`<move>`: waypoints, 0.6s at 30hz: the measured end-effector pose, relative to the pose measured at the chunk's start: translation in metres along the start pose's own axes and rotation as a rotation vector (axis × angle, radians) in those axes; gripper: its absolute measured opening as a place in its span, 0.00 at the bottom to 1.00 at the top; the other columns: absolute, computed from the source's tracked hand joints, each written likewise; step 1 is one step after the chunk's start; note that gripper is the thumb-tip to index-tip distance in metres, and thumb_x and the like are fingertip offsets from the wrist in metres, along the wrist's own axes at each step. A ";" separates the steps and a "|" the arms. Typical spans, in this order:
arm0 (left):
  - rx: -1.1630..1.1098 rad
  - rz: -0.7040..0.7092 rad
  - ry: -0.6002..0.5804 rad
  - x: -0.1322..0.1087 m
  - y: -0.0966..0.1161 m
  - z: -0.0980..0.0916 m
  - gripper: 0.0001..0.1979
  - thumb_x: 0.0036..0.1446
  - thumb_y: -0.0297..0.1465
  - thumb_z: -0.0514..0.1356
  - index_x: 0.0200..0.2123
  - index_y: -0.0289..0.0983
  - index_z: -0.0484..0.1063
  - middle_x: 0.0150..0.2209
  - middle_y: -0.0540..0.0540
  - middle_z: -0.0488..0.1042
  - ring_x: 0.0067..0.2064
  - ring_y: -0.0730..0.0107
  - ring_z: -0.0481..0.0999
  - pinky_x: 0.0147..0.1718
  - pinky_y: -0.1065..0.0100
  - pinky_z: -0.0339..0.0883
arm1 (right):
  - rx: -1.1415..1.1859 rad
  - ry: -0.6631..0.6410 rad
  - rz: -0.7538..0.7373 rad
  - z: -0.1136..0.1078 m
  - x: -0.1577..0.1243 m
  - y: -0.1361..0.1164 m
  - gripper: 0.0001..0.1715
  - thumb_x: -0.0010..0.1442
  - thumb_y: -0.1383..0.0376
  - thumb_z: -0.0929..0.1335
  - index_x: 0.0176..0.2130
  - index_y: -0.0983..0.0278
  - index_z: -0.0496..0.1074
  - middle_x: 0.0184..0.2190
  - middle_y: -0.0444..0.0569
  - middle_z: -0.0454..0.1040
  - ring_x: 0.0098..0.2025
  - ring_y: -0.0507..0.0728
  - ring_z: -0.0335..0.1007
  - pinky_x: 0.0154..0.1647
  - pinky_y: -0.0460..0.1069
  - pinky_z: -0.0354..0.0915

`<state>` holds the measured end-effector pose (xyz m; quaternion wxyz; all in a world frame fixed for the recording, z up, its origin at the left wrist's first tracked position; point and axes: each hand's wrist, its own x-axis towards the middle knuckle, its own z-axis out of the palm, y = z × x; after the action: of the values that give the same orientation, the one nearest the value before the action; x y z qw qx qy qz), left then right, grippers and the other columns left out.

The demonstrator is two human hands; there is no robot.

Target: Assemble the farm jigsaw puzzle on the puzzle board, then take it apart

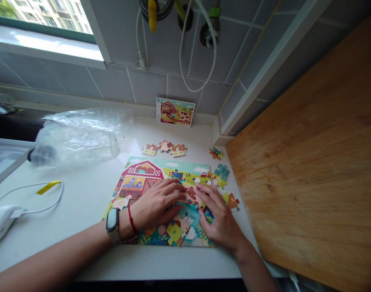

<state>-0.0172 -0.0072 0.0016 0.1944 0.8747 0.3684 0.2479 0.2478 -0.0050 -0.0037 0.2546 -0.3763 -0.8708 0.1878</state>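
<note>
A farm jigsaw puzzle [142, 166] with a red barn lies on the white counter, partly put together. My left hand [162, 199], with a watch and a red cord at the wrist, rests over its middle, fingers stretched out to the right. From the right side, my right hand [217, 213] reaches in with fingers spread and thumb apart. Between the two sets of fingertips lies a brown-and-white puzzle piece [191, 194], which both hands seem to touch. Loose pieces, including a yellow-green puzzle piece [174, 232], lie on the lower part. My hands hide some of the puzzle.
Several loose pieces [179, 150] lie behind the puzzle, others [222, 172] along its right side. A picture card [175, 112] leans on the tiled wall. Clear plastic wrap [78, 140] and a white charger [4, 221] with cable are left. A wooden board [309, 162] stands right.
</note>
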 end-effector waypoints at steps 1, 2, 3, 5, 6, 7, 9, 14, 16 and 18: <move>0.003 0.000 0.001 0.000 0.000 0.000 0.13 0.72 0.31 0.60 0.57 0.40 0.74 0.58 0.41 0.77 0.63 0.52 0.71 0.60 0.49 0.71 | -0.009 0.037 0.035 0.000 0.000 0.000 0.35 0.65 0.72 0.68 0.68 0.59 0.65 0.65 0.56 0.70 0.67 0.66 0.67 0.70 0.68 0.63; 0.006 0.003 0.000 0.000 0.000 -0.001 0.14 0.72 0.32 0.60 0.58 0.40 0.73 0.58 0.41 0.77 0.63 0.51 0.71 0.60 0.48 0.71 | -0.021 0.074 0.073 0.001 0.000 0.000 0.32 0.65 0.69 0.70 0.66 0.59 0.67 0.63 0.57 0.71 0.65 0.67 0.68 0.67 0.67 0.67; 0.008 0.008 -0.002 -0.001 0.000 -0.001 0.17 0.71 0.35 0.61 0.61 0.40 0.71 0.59 0.40 0.76 0.64 0.50 0.71 0.61 0.47 0.71 | -0.036 0.106 0.108 0.001 0.000 0.000 0.31 0.63 0.66 0.73 0.64 0.60 0.69 0.60 0.57 0.73 0.62 0.68 0.70 0.64 0.66 0.70; 0.014 0.011 -0.006 -0.002 -0.001 0.000 0.29 0.68 0.44 0.64 0.66 0.39 0.66 0.61 0.37 0.75 0.67 0.45 0.69 0.63 0.44 0.69 | -0.061 0.138 0.144 0.002 0.001 0.001 0.28 0.62 0.63 0.76 0.60 0.60 0.73 0.53 0.56 0.76 0.56 0.67 0.73 0.58 0.64 0.73; 0.017 0.006 -0.009 -0.003 -0.001 0.001 0.35 0.66 0.49 0.65 0.69 0.39 0.63 0.63 0.36 0.73 0.68 0.43 0.67 0.64 0.43 0.67 | -0.066 0.141 0.137 0.002 0.002 0.001 0.27 0.62 0.63 0.76 0.59 0.59 0.74 0.51 0.55 0.77 0.54 0.67 0.73 0.56 0.64 0.74; 0.022 -0.004 -0.011 -0.003 -0.001 0.001 0.41 0.64 0.53 0.65 0.70 0.38 0.60 0.65 0.34 0.72 0.69 0.41 0.66 0.64 0.41 0.66 | -0.061 0.137 0.118 0.002 0.002 0.000 0.25 0.63 0.64 0.76 0.58 0.59 0.74 0.50 0.55 0.78 0.54 0.66 0.73 0.56 0.64 0.74; 0.022 -0.031 -0.022 -0.004 -0.002 0.002 0.46 0.62 0.58 0.65 0.72 0.38 0.58 0.66 0.32 0.70 0.71 0.38 0.64 0.65 0.40 0.65 | -0.024 0.109 0.053 0.001 0.004 -0.001 0.23 0.64 0.65 0.76 0.57 0.59 0.75 0.50 0.54 0.79 0.54 0.66 0.73 0.58 0.64 0.73; -0.027 -0.035 -0.034 -0.003 -0.002 0.000 0.45 0.62 0.60 0.63 0.71 0.39 0.60 0.66 0.33 0.70 0.71 0.39 0.63 0.66 0.42 0.63 | 0.115 0.016 -0.114 0.000 0.005 -0.006 0.26 0.61 0.64 0.78 0.58 0.59 0.75 0.51 0.52 0.82 0.56 0.65 0.73 0.61 0.63 0.72; -0.035 -0.021 -0.045 -0.003 -0.002 -0.001 0.42 0.62 0.59 0.64 0.70 0.41 0.63 0.65 0.37 0.72 0.71 0.40 0.64 0.67 0.43 0.62 | 0.149 0.025 -0.133 0.000 0.005 -0.008 0.27 0.62 0.65 0.78 0.59 0.59 0.74 0.51 0.52 0.82 0.57 0.65 0.73 0.61 0.63 0.73; -0.032 -0.016 -0.053 -0.002 -0.002 -0.002 0.35 0.62 0.57 0.65 0.65 0.44 0.69 0.64 0.40 0.73 0.71 0.41 0.64 0.67 0.43 0.61 | 0.176 0.077 -0.108 0.000 0.005 -0.007 0.24 0.64 0.67 0.75 0.59 0.58 0.74 0.52 0.52 0.82 0.57 0.63 0.74 0.61 0.62 0.73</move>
<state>-0.0200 -0.0073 0.0015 0.2198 0.8747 0.3662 0.2289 0.2404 -0.0059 0.0013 0.3297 -0.3118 -0.8595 0.2351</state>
